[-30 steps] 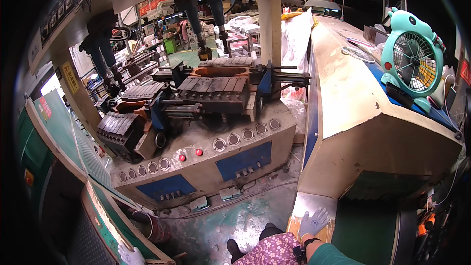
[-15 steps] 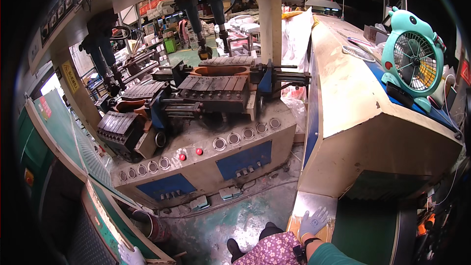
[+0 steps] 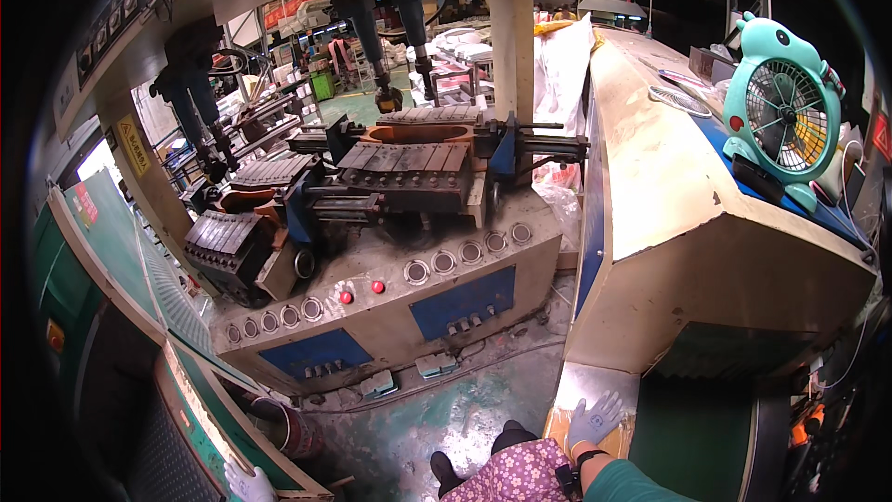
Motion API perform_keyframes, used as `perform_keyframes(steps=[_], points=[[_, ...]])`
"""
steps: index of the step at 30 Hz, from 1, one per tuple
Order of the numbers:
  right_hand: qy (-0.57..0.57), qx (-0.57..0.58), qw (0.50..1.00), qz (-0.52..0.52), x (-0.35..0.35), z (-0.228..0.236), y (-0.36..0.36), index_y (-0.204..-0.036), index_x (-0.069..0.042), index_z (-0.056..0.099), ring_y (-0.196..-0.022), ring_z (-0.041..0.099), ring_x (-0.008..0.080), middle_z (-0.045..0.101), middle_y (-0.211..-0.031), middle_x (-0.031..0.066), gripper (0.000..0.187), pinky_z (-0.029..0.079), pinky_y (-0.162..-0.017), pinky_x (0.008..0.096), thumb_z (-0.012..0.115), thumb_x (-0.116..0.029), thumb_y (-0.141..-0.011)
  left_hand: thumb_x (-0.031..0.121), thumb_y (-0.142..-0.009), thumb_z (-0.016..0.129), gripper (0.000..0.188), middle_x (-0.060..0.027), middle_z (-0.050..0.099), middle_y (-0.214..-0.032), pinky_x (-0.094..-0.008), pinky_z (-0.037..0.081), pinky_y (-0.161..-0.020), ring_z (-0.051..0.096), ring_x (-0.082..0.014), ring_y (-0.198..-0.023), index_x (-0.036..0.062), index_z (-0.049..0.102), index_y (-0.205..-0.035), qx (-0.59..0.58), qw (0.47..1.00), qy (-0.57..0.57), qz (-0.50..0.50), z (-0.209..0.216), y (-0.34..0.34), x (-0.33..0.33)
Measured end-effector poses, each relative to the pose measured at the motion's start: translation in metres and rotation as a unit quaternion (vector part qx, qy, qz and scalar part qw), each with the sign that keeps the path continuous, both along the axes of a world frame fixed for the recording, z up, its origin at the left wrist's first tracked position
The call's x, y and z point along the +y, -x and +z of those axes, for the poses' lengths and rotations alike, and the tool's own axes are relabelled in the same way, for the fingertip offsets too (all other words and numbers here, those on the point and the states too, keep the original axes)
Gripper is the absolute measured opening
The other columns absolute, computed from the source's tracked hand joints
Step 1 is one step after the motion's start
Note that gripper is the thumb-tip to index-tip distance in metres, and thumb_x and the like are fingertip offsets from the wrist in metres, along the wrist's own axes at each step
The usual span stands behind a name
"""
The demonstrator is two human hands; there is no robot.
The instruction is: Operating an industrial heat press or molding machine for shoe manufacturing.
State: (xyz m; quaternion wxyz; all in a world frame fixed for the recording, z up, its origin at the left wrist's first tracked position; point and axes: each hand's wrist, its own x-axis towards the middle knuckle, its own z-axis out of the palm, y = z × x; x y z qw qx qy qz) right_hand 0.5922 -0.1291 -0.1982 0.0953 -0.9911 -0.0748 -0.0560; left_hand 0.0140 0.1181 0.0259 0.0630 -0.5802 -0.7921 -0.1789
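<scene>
My right hand, in a pale grey glove, lies flat with fingers spread on a metal plate beside the green conveyor belt. Nothing is in it. At the lower left, my left hand, gloved alike, rests its outstretched fingers on the edge of a green-framed machine. It holds nothing that I can see. Ahead of me stands a two-station press with slatted clamps, round dials and two red buttons. Both hands are apart from the press.
A turquoise animal-shaped fan stands on the beige tunnel housing at right. Two foot pedals lie on the floor before the press. A bucket stands at lower left. A beige post rises behind the press.
</scene>
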Motion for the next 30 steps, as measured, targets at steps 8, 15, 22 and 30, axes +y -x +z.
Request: perform_keyframes(steps=[8, 15, 22, 30], points=[[0.001, 0.015, 1.0, 0.0, 0.001, 0.004, 0.001, -0.154, 0.001, 0.04, -0.155, 0.023, 0.0346, 0.032, -0.164, 0.0188, 0.073, 0.008, -0.128, 0.0516, 0.045, -0.048, -0.1, 0.03, -0.079, 0.078, 0.071, -0.0278, 0.062, -0.133, -0.0498, 0.043, -0.111, 0.057, -0.0437, -0.126, -0.0033, 0.056, -0.137, 0.005, 1.0, -0.003, -0.004, -0.002, 0.003, -0.001], [0.013, 0.045, 0.999, 0.001, 0.002, 0.005, 0.0, -0.157, -0.001, 0.036, -0.155, 0.022, 0.0365, 0.028, -0.167, 0.0181, 0.073, 0.01, -0.127, 0.0536, 0.042, -0.048, -0.102, 0.031, -0.08, 0.078, 0.072, -0.0289, 0.06, -0.135, -0.05, 0.042, -0.112, 0.055, -0.0445, -0.128, -0.0035, 0.055, -0.139, -0.004, 1.0, 0.003, -0.015, -0.004, 0.008, 0.001], [0.015, 0.035, 0.999, 0.002, 0.001, 0.001, -0.001, -0.156, -0.001, 0.036, -0.155, 0.022, 0.0366, 0.029, -0.166, 0.0183, 0.073, 0.01, -0.127, 0.0536, 0.043, -0.048, -0.101, 0.031, -0.08, 0.078, 0.073, -0.028, 0.059, -0.137, -0.05, 0.042, -0.113, 0.055, -0.0442, -0.129, -0.0025, 0.054, -0.14, -0.007, 1.0, 0.015, -0.006, -0.002, 0.005, 0.0], [0.011, 0.035, 0.999, 0.002, 0.0, 0.002, -0.001, -0.156, -0.002, 0.036, -0.155, 0.022, 0.0362, 0.029, -0.166, 0.0181, 0.072, 0.01, -0.127, 0.0535, 0.043, -0.048, -0.102, 0.031, -0.08, 0.079, 0.074, -0.0278, 0.059, -0.138, -0.0497, 0.041, -0.113, 0.054, -0.0437, -0.13, -0.0023, 0.054, -0.141, -0.009, 1.0, 0.02, -0.002, -0.006, 0.009, 0.002]])
